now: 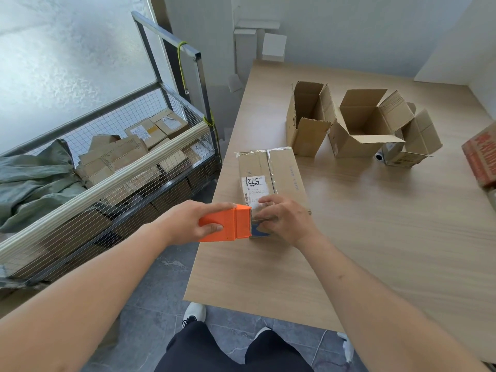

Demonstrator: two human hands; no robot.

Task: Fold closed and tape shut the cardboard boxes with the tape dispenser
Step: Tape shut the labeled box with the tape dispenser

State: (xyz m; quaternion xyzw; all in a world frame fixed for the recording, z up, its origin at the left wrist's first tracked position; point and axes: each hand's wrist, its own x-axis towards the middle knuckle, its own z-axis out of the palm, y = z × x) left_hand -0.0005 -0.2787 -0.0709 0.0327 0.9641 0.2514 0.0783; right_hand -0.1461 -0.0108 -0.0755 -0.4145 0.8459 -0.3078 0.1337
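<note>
A closed flat cardboard box [281, 173] with a white label lies near the left edge of the wooden table [375, 237]. My left hand [188, 224] grips the orange tape dispenser [228, 224] at the box's near end. My right hand [284, 221] rests on the box's near end right beside the dispenser's mouth, fingers pressing down on the clear tape. Clear tape shines along the box's top seam. Three open boxes stand further back: one [308, 122], a second [362, 127] and a third [413, 140] lying on its side.
A wire-mesh cart [134, 162] holding taped parcels and a grey-green bag stands left of the table. A red printed carton [480, 159] sits at the table's right edge. White boxes lean against the back wall. My legs and shoes show over the tiled floor below.
</note>
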